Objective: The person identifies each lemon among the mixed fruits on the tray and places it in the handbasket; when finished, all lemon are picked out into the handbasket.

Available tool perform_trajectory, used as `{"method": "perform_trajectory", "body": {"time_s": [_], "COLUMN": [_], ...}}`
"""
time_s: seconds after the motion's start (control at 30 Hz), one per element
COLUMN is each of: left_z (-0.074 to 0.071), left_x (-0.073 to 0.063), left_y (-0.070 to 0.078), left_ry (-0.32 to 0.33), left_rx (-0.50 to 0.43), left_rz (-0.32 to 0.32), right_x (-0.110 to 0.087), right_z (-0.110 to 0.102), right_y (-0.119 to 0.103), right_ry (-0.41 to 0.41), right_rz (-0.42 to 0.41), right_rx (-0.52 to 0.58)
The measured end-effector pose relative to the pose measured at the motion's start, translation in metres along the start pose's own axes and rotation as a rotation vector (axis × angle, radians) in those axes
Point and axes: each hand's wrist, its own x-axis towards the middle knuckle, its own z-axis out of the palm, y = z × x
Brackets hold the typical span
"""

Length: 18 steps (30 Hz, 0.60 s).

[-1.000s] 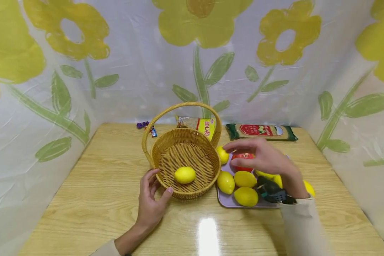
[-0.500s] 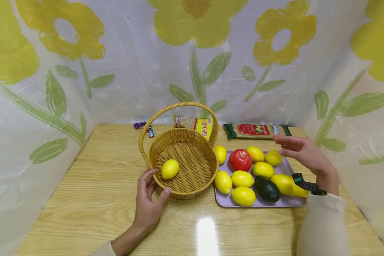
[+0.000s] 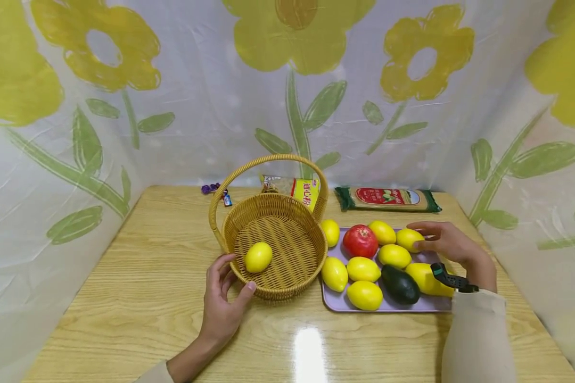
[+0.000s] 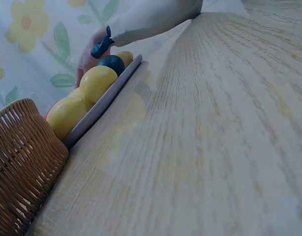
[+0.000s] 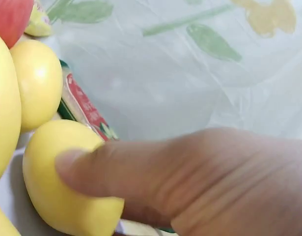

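Note:
A round wicker basket (image 3: 287,234) with a tall arched handle holds one lemon (image 3: 259,257) near its left side. At the basket's front left rim rests my left hand (image 3: 224,308), index fingertip and thumb tip touching it from outside. The left wrist view shows the basket wall (image 4: 28,157) but not this hand. On the right, my right hand (image 3: 452,246) grips a lemon (image 3: 408,239) at the back right of a purple tray (image 3: 340,305). In the right wrist view the thumb (image 5: 106,169) presses on that lemon's side; the other fingers are mostly hidden behind it.
Several more lemons (image 3: 364,295), a red pomegranate (image 3: 360,241), an avocado (image 3: 400,284) and a long yellow fruit (image 3: 426,279) crowd the tray. Behind stand a pasta bag (image 3: 305,190), a green-ended noodle pack (image 3: 388,198) and small wrapped sweets (image 3: 211,188).
My right hand has swung right from near the basket, over the tray, then come down onto the back right lemon. The basket's lemon has rolled left. The left hand stays at the basket.

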Motion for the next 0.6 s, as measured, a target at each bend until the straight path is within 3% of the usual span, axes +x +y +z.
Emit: {"method": "perform_trajectory", "body": {"time_s": [0.13,0.3,0.4,0.6], "left_z": [0.0,0.0,0.0,0.0], "left_x": [-0.001,-0.001,0.0,0.0], "left_y": [0.0,0.0,0.0,0.0], "left_ry": [-0.004,-0.004,-0.001,-0.001], "left_rx": [-0.003,-0.002,0.004,0.004], "left_rz": [-0.008,-0.011,-0.005,0.007], "right_x": [-0.006,-0.011,-0.009,0.011], "right_z": [-0.005,-0.01,-0.006,0.027], "right_y": [-0.005,-0.043,-0.074,-0.127], "right_ry": [0.074,0.142,0.099,-0.123], "right_rz": [-0.017,-0.169,-0.26,-0.436], "right_rx": [0.002,0.116,0.177,0.306]}}
